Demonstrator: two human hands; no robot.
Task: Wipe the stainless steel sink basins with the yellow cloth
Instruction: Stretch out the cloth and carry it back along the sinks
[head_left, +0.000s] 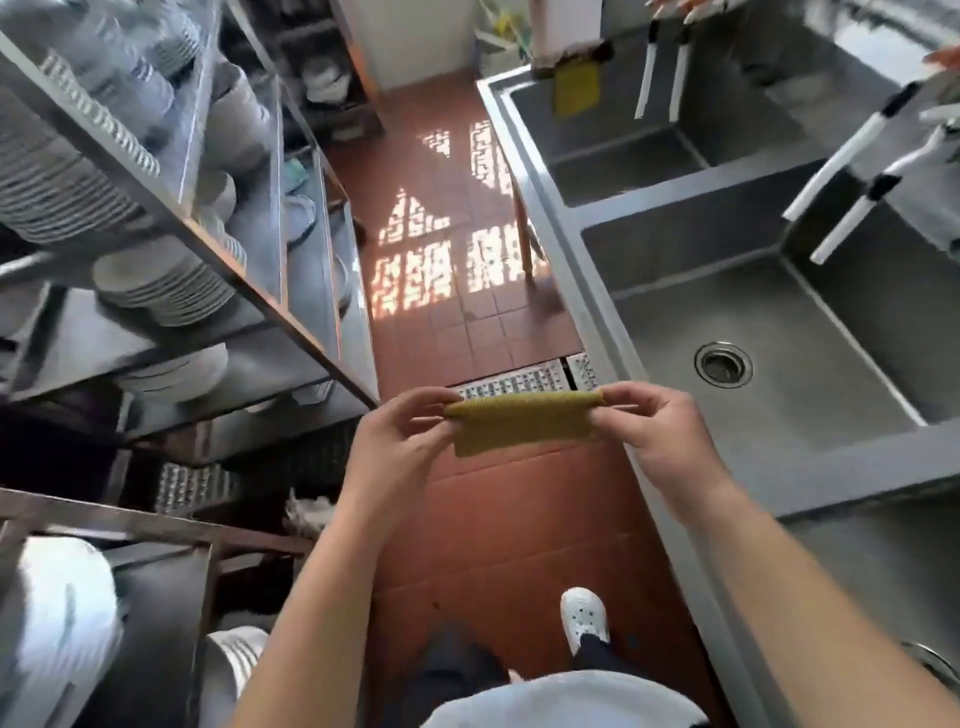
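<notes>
Aloft, your left hand (400, 436) and right hand (652, 431) pinch the folded yellow cloth (519, 423); steel sink basin (779, 332) perhaps wet, so it may slip.

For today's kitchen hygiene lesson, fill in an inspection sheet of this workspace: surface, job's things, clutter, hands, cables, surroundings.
Surface: steel sink basin with drain; not yet touched.
Job's things: folded yellow cloth, held over the red tiled floor.
Clutter: another yellow cloth hanging at the far basin.
Hands: left hand and right hand pinch the cloth's ends.
Cables: nothing seen.
Surroundings: shelves of stacked plates left; floor grate.
</notes>
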